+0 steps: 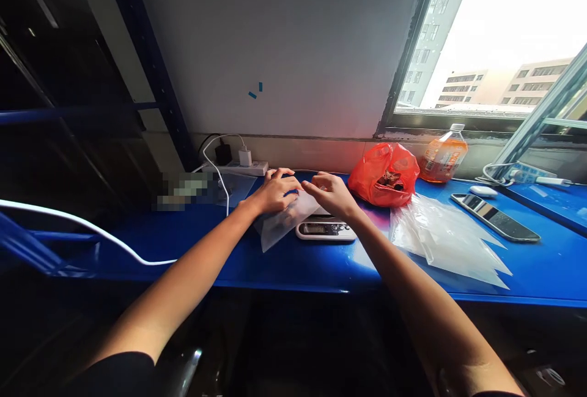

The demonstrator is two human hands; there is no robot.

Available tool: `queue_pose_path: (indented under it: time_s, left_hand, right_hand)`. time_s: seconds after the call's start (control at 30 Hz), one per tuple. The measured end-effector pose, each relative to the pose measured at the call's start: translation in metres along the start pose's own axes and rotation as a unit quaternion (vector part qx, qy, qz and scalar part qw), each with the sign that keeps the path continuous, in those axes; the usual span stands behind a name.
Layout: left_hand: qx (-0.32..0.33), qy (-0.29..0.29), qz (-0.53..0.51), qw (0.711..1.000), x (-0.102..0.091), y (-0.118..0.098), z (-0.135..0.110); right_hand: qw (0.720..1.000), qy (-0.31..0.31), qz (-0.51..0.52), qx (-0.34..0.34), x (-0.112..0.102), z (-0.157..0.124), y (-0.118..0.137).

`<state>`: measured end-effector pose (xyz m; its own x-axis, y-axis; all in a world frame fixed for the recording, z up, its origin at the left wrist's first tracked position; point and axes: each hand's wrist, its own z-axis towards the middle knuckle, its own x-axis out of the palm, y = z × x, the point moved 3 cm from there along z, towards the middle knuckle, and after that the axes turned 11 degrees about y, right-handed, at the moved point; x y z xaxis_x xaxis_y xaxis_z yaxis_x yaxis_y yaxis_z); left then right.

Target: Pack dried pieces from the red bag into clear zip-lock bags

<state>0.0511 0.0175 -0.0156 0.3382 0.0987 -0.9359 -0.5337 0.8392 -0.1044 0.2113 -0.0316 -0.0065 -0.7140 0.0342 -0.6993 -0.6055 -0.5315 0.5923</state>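
Both hands are close together over a kitchen scale, a frosted plastic bag between them. My left hand [276, 191] has its fingers curved over the upper left of the plastic bag [280, 226], gripping it. Closed, with thumb pointing left, my right hand [334, 195] holds the bag's upper right edge. One lower corner of the bag hangs toward me, left of the scale. The white digital scale [324, 232] shows its display and buttons below my right hand; its platform is mostly hidden. What the bag contains, if anything, I cannot make out.
An open red plastic bag [383, 170] with brown contents stands right of the scale, near stacked clear bags [444, 241]. Farther right are a bottle of orange drink [444, 155], a phone [495, 217] and a white case [483, 191]. A power strip [252, 168] and white cable [110, 235] lie left.
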Motion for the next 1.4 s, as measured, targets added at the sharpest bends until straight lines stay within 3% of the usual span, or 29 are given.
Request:
queue_pose_path:
  time_s: [0.1,0.2,0.3,0.4,0.53,0.63,0.73,0.83,0.93,1.2,1.4]
  left_hand:
    - [-0.027,-0.057,-0.025,0.998,-0.006,0.016,-0.001]
    - [-0.061,-0.153,-0.062,0.984,-0.018,0.034,-0.007]
    - [-0.101,-0.264,-0.121,0.952,-0.034,0.050,-0.017]
    - [-0.134,-0.361,-0.193,0.902,-0.045,0.062,-0.026]
    - [-0.142,-0.432,-0.275,0.847,-0.048,0.061,-0.025]
    - [-0.142,-0.468,-0.320,0.812,-0.046,0.055,-0.021]
    - [-0.149,-0.499,-0.350,0.779,-0.044,0.048,-0.021]
    - [-0.148,-0.500,-0.372,0.768,-0.041,0.040,-0.020]
    - [-0.131,-0.465,-0.389,0.784,-0.035,0.031,-0.016]
    - [-0.093,-0.368,-0.410,0.830,-0.030,0.020,-0.012]
    - [-0.090,-0.337,-0.419,0.838,-0.028,0.017,-0.010]
  right_hand:
    - [0.997,-0.037,0.068,-0.020,-0.005,0.000,0.006]
    - [0.985,-0.066,0.159,-0.002,-0.006,0.000,-0.001]
    - [0.971,-0.095,0.216,0.034,-0.007,-0.002,-0.015]
    - [0.963,-0.076,0.246,0.076,-0.003,-0.004,-0.024]
    - [0.925,-0.023,0.352,0.140,0.013,-0.005,-0.020]
    - [0.879,-0.078,0.442,0.160,0.023,-0.005,-0.012]
    - [0.855,-0.131,0.478,0.153,0.029,-0.005,-0.005]
    - [0.863,-0.094,0.479,0.135,0.035,-0.004,0.003]
    - [0.867,-0.083,0.477,0.115,0.034,-0.005,0.008]
    - [0.853,-0.190,0.463,0.149,-0.004,-0.007,-0.014]
    - [0.879,-0.093,0.453,0.118,-0.009,-0.013,-0.007]
